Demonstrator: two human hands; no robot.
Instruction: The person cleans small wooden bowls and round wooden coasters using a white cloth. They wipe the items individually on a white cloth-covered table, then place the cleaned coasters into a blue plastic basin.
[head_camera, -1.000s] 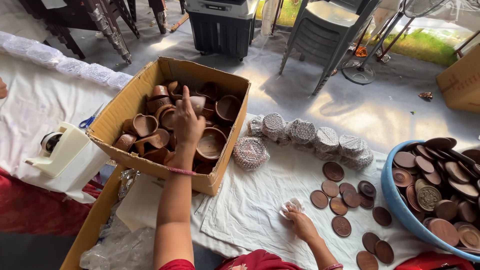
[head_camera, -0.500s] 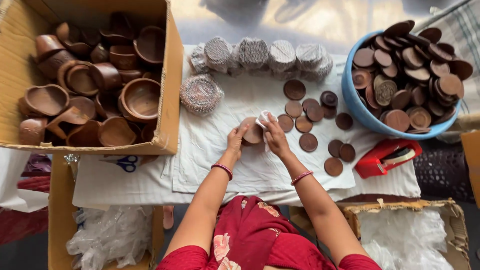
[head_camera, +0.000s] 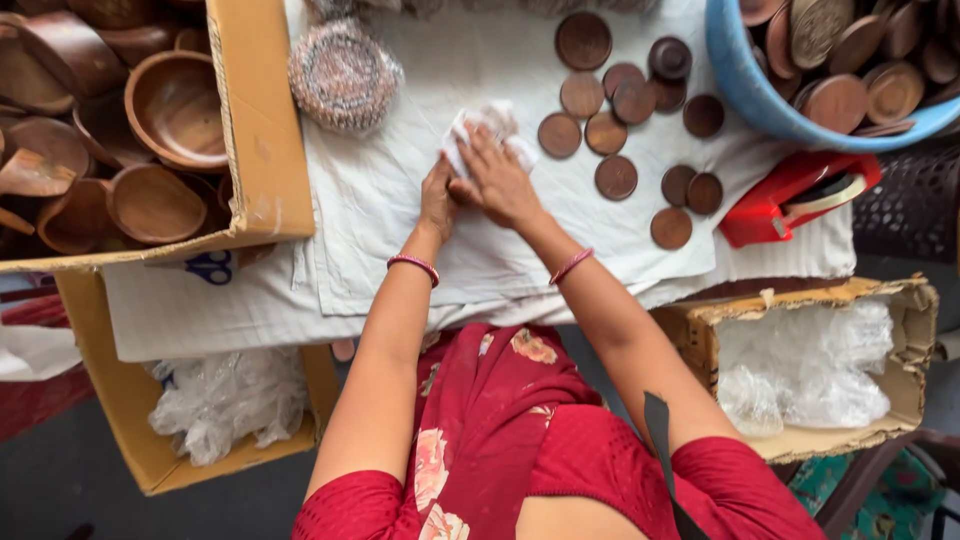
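**Both hands pressed together, arms reaching forward**

Both arms stretch forward from the shoulders, bare from the short red sleeves down, and converge so that the hands meet at the middle. The left hand (head_camera: 437, 198) lies with its back up, fingers pointing ahead and close together, its inner edge touching the right hand. The right hand (head_camera: 497, 183) sits just beside and slightly over it — palm down, fingers spread a little and curled at the tips. A thin bangle rings each wrist — red on the left, pink on the right. The left forearm runs nearly straight ahead; the right forearm angles inward from the elbow. Both elbows are only slightly bent.
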